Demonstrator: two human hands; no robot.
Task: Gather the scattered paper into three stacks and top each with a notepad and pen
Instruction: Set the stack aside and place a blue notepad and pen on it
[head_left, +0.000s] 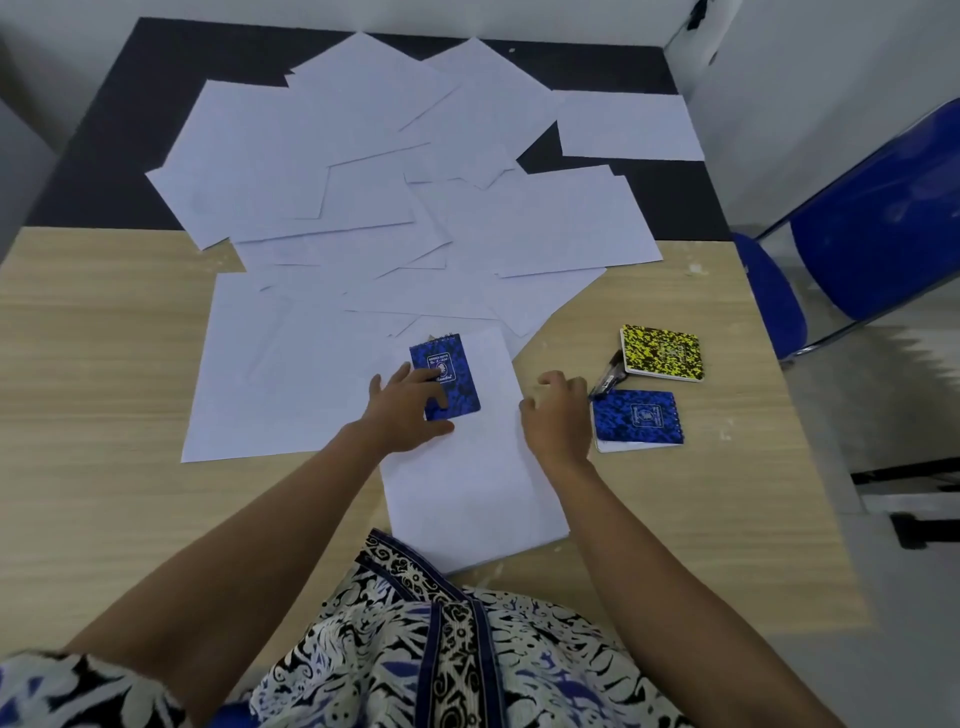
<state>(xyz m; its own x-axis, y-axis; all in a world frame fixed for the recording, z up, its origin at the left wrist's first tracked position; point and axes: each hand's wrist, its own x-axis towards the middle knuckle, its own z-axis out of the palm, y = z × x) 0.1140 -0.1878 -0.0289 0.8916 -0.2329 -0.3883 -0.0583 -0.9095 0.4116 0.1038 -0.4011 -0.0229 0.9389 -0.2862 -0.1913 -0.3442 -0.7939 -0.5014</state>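
I see matt white paper sheets (363, 171) lying on a pale wood-grain bench (104, 332) with a dark matt far section. The small blue mottled notepad (445, 375) has a smooth card cover; my patterned cloth shirt (441, 649) looks soft.

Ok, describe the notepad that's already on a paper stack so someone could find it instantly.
On the wooden table, find the neat paper stack nearest the person. The blue notepad lies at its far end under the left hand. Another blue notepad and the yellow notepad lie on bare wood to the right.
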